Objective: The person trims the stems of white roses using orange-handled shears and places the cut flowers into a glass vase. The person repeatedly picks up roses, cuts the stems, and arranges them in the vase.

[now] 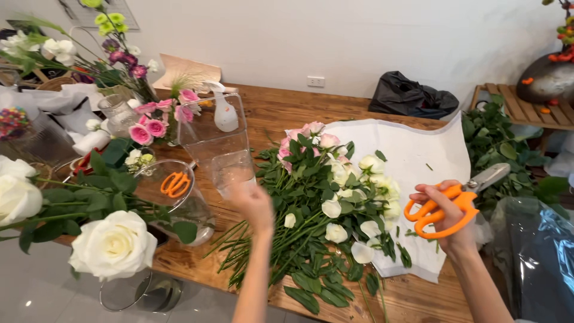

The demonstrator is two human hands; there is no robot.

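My left hand is raised over the wooden table and grips the lower end of a tall clear square glass vase, which is tilted away from me. My right hand holds orange-handled floral scissors, blades pointing up and right. Between my hands lies a bunch of white and pink roses with green stems, resting partly on white wrapping paper.
A round glass bowl holds a second pair of orange scissors. Large white roses stand close at the left. Pink roses and mixed flowers sit at the back left, with a spray bottle behind the vase. Black bag against the wall.
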